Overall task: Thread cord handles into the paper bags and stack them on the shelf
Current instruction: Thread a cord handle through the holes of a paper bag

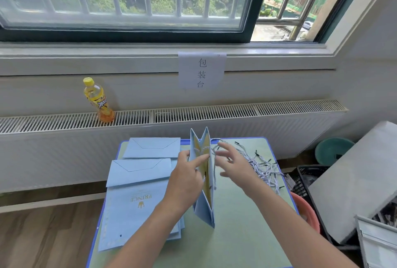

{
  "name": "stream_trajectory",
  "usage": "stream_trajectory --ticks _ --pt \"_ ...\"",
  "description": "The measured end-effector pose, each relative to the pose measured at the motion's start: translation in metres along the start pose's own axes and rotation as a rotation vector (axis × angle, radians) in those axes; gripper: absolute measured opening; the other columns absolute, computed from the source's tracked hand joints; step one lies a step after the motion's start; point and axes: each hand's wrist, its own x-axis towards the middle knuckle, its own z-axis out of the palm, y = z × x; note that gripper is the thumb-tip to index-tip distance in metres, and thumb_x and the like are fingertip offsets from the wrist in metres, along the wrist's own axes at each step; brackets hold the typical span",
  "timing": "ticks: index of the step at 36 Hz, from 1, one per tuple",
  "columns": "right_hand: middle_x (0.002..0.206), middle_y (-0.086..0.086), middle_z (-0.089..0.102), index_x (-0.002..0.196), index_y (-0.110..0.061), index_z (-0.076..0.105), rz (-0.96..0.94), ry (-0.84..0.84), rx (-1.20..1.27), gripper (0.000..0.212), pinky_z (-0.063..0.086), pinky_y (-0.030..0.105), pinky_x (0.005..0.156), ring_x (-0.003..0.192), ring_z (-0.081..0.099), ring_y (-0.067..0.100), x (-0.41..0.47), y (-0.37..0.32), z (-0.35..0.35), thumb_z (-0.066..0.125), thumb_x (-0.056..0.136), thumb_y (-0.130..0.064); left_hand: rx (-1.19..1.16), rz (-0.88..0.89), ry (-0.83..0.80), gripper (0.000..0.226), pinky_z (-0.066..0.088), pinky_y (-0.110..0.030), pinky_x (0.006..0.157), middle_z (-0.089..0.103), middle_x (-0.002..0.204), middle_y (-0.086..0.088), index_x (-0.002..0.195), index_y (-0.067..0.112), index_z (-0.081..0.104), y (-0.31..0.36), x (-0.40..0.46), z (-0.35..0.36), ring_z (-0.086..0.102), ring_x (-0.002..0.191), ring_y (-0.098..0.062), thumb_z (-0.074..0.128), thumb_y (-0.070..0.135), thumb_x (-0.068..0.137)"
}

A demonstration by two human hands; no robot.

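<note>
Standing upright near the middle of the small table (247, 235), a light-blue paper bag (204, 207) was observed with its gussets folded inward. The left hand (187, 178) was pressed against the bag's left face, index finger extended across it toward the threaded cord (203, 149). The right hand (233, 163) was held just right of the bag, fingers spread, nothing gripped. Loose cord handles (263, 167) were noted behind it; flat bags (137, 199) were stacked left.
</note>
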Motion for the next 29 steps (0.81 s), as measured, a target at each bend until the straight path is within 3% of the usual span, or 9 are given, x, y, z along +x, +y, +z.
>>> stream_trajectory --ticks 3,6,9,11,14,16,19,25,29 --pt "0.100 -0.005 0.070 0.113 -0.022 0.065 -0.097 0.017 -0.042 0.017 0.055 0.029 0.079 0.089 0.066 0.004 0.007 -0.010 0.004 0.057 0.097 -0.023 -0.005 0.001 0.001 0.058 0.044 -0.028 0.077 0.036 0.133 0.001 0.134 0.039 0.054 0.001 0.000 0.001 0.057 0.094 -0.023 0.036 0.002 0.094" --pt "0.074 -0.003 0.067 0.092 -0.010 0.069 -0.154 0.110 -0.084 0.013 0.048 0.019 0.068 0.068 0.062 -0.001 0.013 -0.008 0.007 0.059 0.096 -0.017 -0.003 -0.012 0.007 0.058 0.045 -0.028 0.079 0.035 0.135 0.001 0.135 0.038 0.054 0.001 0.000 0.000 0.058 0.094 -0.023 0.036 0.002 0.094" --pt "0.068 -0.001 0.065 0.085 -0.008 0.068 -0.091 0.180 -0.144 0.015 0.046 0.027 0.067 0.064 0.058 0.006 0.020 0.006 0.006 0.060 0.094 -0.017 -0.018 -0.016 0.012 0.059 0.047 -0.030 0.081 0.034 0.135 0.001 0.134 0.038 0.055 0.001 0.000 -0.002 0.058 0.094 -0.023 0.035 0.000 0.093" --pt "0.068 0.000 0.066 0.079 -0.009 0.065 -0.025 0.211 -0.191 0.017 0.046 0.032 0.068 0.069 0.059 0.015 0.022 0.017 0.003 0.059 0.093 -0.017 -0.020 -0.029 0.010 0.059 0.046 -0.028 0.081 0.033 0.137 0.000 0.134 0.038 0.055 0.000 0.000 -0.002 0.057 0.096 -0.022 0.035 -0.001 0.093" --pt "0.070 -0.005 0.063 0.076 -0.017 0.064 0.034 0.192 -0.269 0.017 0.039 0.023 0.059 0.069 0.055 0.015 0.020 0.025 0.001 0.058 0.092 -0.018 -0.019 -0.052 0.009 0.059 0.043 -0.024 0.080 0.030 0.141 -0.001 0.135 0.037 0.055 -0.001 0.000 -0.002 0.056 0.100 -0.020 0.034 0.000 0.094" --pt "0.080 -0.007 0.063 0.088 -0.017 0.066 0.020 0.182 -0.325 0.011 0.039 0.017 0.060 0.072 0.055 0.008 0.017 0.028 0.001 0.058 0.094 -0.020 -0.023 -0.057 0.013 0.059 0.043 -0.024 0.080 0.030 0.141 -0.001 0.135 0.036 0.055 -0.002 0.001 -0.002 0.056 0.100 -0.020 0.033 0.000 0.094" --pt "0.105 -0.005 0.058 0.106 -0.018 0.064 -0.153 0.267 -0.391 0.014 0.042 0.021 0.077 0.088 0.057 0.006 0.008 0.034 0.001 0.061 0.094 -0.022 -0.028 -0.059 0.019 0.059 0.047 -0.030 0.083 0.032 0.139 -0.002 0.136 0.035 0.054 -0.003 0.002 -0.003 0.057 0.098 -0.024 0.034 0.000 0.094" --pt "0.088 -0.011 0.064 0.088 -0.029 0.066 -0.456 -0.136 -0.293 0.012 0.052 0.022 0.078 0.086 0.062 0.008 -0.026 0.025 0.004 0.066 0.089 -0.017 -0.031 -0.066 0.018 0.058 0.047 -0.036 0.090 0.032 0.140 -0.005 0.135 0.033 0.055 -0.004 0.006 -0.002 0.056 0.107 -0.028 0.035 -0.001 0.092" --pt "0.086 -0.012 0.066 0.086 -0.034 0.066 -0.469 -0.142 -0.176 0.006 0.054 0.025 0.082 0.085 0.063 0.010 -0.031 0.026 0.004 0.067 0.085 -0.028 -0.039 -0.060 0.019 0.059 0.048 -0.040 0.091 0.032 0.141 -0.007 0.134 0.033 0.056 -0.005 0.007 -0.001 0.056 0.107 -0.030 0.036 -0.002 0.092"
